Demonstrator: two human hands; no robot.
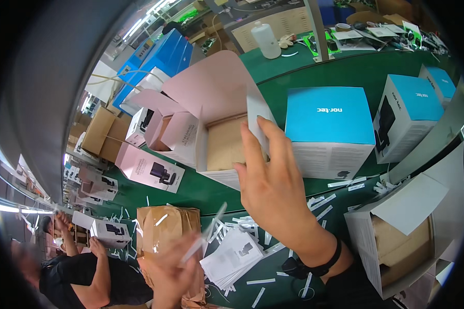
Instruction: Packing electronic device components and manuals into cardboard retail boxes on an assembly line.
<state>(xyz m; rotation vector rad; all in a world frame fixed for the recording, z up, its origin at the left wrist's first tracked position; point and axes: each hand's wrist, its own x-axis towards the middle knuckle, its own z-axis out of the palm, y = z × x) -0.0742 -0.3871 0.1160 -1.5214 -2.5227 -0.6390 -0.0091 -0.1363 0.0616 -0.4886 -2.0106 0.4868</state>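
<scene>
An open white box (pixel 214 85) stands on the green bench, lid raised, with brown cardboard (pixel 224 147) inside. My right hand (pixel 270 180) grips its near right side, fingers along the side flap and thumb at the front edge. My left hand (pixel 172 265), smeared by motion, is lower left with its fingers closed on a thin white strip (pixel 207 232). Beneath and beside it lies a brown cardboard packet (pixel 160 226) with tape on it. To the right of that hand, a fanned stack of white printed leaflets (pixel 232 260) rests on the bench.
A blue-topped closed box (pixel 330 116) stands right of the open one, with another (pixel 410 118) beyond. A second open box (pixel 386 247) is at the lower right. Loose white strips (pixel 322 201) litter the bench. A person (pixel 87 273) handles a box at left; a metal post (pixel 317 31) rises behind.
</scene>
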